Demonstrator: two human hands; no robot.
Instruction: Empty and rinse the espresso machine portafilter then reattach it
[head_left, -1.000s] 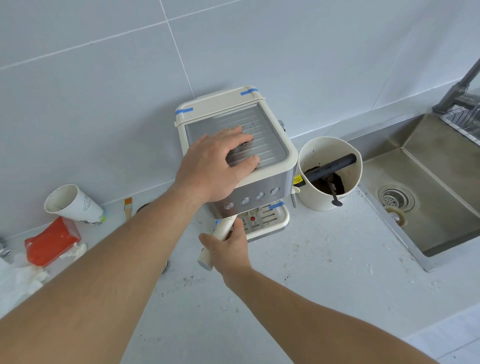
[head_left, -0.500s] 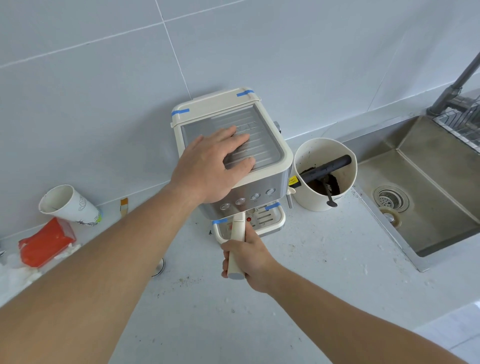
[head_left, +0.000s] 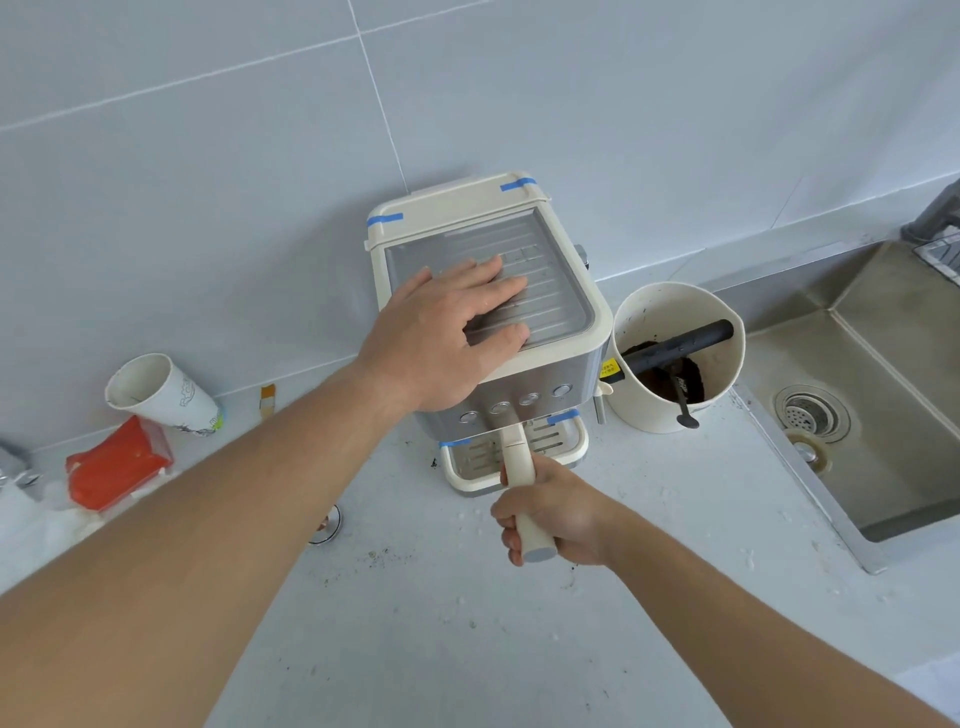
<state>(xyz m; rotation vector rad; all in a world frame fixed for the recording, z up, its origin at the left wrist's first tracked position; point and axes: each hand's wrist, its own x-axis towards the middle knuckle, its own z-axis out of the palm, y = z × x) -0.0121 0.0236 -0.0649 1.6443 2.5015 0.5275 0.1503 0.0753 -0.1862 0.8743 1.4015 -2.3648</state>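
Note:
A cream and steel espresso machine (head_left: 566, 291) stands against the tiled wall. My left hand (head_left: 447, 332) lies flat on its ribbed top, fingers spread, holding nothing. My right hand (head_left: 550, 514) is closed around the cream handle of the portafilter (head_left: 517, 457). The handle points straight out toward me from under the machine's front, above the drip tray (head_left: 467, 462). The portafilter's basket is hidden under the machine.
A cream knock box (head_left: 722, 384) with a black bar and coffee grounds stands right of the machine. A steel sink (head_left: 883, 415) with a drain lies far right. A tipped paper cup (head_left: 156, 389), a red packet (head_left: 117, 465) and tissues lie at left. Coffee specks dot the white counter.
My right hand has swung the portafilter handle from the left to pointing straight out at the front. My left hand has stayed on the machine's top.

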